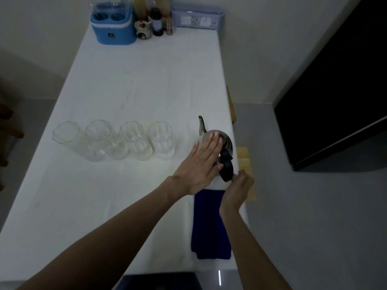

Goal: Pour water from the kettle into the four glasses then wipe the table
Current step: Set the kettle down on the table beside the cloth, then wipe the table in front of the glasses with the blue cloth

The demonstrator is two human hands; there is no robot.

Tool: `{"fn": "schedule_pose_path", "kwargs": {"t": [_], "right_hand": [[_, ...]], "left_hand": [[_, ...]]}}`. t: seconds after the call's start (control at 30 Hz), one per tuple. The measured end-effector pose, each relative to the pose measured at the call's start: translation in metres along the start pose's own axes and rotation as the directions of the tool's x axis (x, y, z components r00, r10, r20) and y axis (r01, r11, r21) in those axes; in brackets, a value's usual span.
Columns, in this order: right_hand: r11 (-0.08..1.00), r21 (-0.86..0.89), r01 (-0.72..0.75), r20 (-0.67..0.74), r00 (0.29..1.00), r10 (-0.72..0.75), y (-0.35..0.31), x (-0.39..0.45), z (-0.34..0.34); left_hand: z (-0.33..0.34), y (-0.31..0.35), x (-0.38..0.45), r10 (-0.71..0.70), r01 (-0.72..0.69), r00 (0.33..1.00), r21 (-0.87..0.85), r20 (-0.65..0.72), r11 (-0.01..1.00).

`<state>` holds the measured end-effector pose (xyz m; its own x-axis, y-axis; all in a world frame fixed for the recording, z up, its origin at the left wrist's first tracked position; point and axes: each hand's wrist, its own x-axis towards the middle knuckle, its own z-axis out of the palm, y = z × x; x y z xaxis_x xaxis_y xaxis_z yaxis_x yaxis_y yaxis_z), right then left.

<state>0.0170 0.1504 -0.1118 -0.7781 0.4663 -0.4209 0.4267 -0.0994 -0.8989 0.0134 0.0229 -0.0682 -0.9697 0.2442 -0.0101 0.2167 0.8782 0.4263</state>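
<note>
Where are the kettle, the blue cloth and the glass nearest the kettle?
kettle (227, 143): head view, on its shiny metal body.
blue cloth (207, 225): head view, middle of the fabric.
glass nearest the kettle (162, 141): head view, on its clear side wall.

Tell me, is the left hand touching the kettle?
Touching. In the head view, the left hand lies flat on the kettle, its fingers spread over the shiny lid with no gap showing.
</note>
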Motion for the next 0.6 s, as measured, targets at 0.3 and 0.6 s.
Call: {"fn": "schedule_pose_path", "kwargs": {"t": [0.3,0.6], "right_hand": [[0.116,-0.722,0.682,0.600,0.701,-0.385,0.125,-0.048,-0.059],[0.095,-0.599,0.795,0.633,0.543,-0.552,0.116,-0.086,0.029]], "left_hand": [[0.076,-0.039,-0.161,-0.274,0.272,0.961,-0.091,-0.020,0.958],[0.076,-0.125,-0.277,-0.517,0.511,0.846,-0.078,-0.127,0.856]]}}
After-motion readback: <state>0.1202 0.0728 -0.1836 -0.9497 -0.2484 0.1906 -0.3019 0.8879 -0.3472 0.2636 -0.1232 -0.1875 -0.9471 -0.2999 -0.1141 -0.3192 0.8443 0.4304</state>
